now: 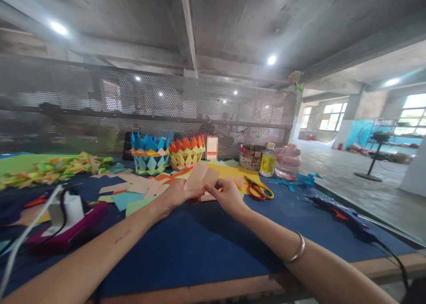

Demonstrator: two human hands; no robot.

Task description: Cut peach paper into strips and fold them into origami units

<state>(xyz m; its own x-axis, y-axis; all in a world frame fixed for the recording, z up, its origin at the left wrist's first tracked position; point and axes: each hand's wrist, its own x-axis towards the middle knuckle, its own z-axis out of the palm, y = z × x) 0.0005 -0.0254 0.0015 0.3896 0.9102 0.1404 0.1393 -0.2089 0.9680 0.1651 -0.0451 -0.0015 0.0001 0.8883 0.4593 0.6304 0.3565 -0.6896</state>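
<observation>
A peach-coloured sheet of paper (201,177), creased down its middle, is held up above the blue table mat. My left hand (178,192) grips its left and lower edge. At its lower right edge, my right hand (228,195) pinches the same paper between thumb and fingers. Some fingers of both hands are hidden behind the paper and each other. Just behind my hands lie loose coloured paper pieces (133,187) and a yellow sheet (248,175). Scissors (258,191) with red and yellow handles rest to the right of my right hand.
Two folded-paper baskets, one blue-topped (150,155) and one orange-topped (187,154), stand at the back. A woven pot (251,156), a yellow-labelled bottle (268,160) and a pink bottle (288,163) are further right. A glue gun (346,217) lies right; a purple power strip (71,226) sits left.
</observation>
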